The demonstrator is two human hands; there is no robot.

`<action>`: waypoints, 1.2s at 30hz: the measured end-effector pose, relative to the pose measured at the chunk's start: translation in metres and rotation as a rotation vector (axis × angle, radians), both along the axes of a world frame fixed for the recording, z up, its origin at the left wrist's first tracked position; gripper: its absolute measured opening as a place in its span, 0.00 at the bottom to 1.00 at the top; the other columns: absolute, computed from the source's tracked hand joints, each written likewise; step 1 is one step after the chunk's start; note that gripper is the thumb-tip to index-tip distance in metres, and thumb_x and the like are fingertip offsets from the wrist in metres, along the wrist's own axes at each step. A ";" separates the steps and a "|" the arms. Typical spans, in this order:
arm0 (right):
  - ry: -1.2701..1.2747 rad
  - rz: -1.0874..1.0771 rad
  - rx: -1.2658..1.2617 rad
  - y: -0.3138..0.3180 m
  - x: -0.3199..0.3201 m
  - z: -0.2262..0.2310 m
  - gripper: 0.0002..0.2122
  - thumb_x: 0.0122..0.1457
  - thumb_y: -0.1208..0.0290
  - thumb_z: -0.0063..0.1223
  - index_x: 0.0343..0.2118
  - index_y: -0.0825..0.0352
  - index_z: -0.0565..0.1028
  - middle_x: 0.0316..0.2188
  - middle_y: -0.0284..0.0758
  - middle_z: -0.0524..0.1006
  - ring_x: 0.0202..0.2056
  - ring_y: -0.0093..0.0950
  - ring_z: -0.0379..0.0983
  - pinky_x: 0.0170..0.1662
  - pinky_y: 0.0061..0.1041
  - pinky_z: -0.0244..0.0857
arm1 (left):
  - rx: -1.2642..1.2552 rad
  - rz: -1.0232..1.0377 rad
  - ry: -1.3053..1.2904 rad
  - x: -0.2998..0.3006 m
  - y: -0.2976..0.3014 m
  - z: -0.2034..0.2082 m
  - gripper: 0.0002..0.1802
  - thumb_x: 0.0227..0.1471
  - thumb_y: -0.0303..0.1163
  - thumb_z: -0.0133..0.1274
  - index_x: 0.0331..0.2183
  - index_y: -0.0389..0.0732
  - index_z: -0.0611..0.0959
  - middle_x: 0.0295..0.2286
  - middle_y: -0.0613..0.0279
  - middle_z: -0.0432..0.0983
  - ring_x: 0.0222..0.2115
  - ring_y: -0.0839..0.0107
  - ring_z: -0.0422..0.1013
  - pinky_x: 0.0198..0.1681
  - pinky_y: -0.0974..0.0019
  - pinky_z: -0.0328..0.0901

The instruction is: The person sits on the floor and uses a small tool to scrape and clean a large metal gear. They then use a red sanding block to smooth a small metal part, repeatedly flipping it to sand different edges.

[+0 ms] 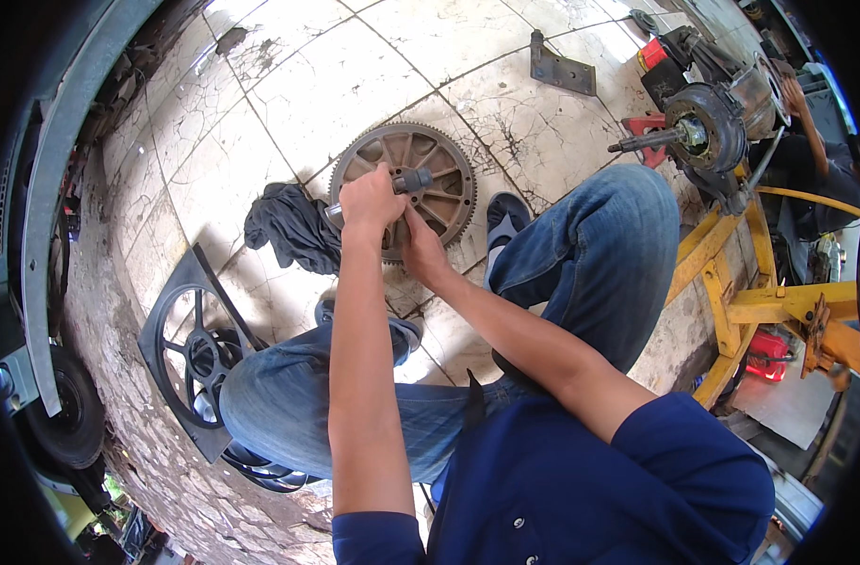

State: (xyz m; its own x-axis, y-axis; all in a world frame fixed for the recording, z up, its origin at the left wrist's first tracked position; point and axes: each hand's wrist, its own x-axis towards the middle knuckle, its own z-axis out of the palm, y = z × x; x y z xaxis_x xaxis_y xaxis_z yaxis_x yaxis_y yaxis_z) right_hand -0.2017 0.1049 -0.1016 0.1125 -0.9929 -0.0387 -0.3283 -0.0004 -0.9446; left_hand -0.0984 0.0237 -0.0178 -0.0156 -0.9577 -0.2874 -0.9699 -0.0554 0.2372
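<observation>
A round toothed flywheel (456, 162) with ribs and holes lies on the floor before me. Over its left half, my left hand (372, 198) is closed around a metal tool (413, 180). That tool has a dark cylindrical head pointing right, and a silver end sticks out on the hand's other side. Just below the tool, my right hand (423, 250) reaches in over the flywheel's lower part. Its fingers are bent and partly hidden, so what they hold cannot be made out. Dark crumpled cloth (293, 226) lies left of the flywheel.
A black fan shroud (180, 330) rests by my left knee. Farther off lies an angled metal bracket (562, 71). To the right stand a greasy axle assembly (703, 127) and a yellow steel frame (778, 303). Another person's arm (807, 127) shows at the far right.
</observation>
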 end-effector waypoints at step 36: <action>0.030 -0.101 -0.018 0.003 0.004 0.003 0.23 0.58 0.78 0.39 0.58 0.62 0.63 0.45 0.53 0.73 0.46 0.52 0.69 0.46 0.42 0.63 | -0.016 -0.015 -0.010 0.000 0.002 -0.002 0.27 0.42 0.47 0.62 0.44 0.48 0.78 0.33 0.57 0.81 0.36 0.58 0.77 0.39 0.56 0.70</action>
